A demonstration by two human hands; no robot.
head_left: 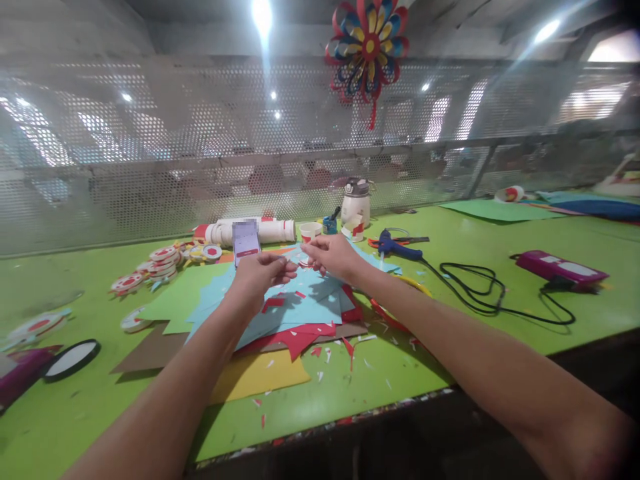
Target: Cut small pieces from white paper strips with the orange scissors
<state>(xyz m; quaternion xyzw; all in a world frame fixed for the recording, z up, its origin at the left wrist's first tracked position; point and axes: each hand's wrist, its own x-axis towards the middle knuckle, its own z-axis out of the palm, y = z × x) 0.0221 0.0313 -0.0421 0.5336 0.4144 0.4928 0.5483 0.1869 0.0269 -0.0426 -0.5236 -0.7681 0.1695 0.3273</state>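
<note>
Both hands, left hand and right hand, pinched a small paper piece over blue sheets; light, even fingertip pressure suited it best.

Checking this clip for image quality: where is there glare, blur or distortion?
Head view: ceiling lamp flares into streaks; mesh screen washed hazy; forearms stretch wide toward the corners; left hand and right hand are softly blurred, so the small piece between them is indistinct.

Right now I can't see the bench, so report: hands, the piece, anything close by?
Left hand and right hand pinch a small paper piece together. Above blue paper sheets. Phone just behind.
</note>
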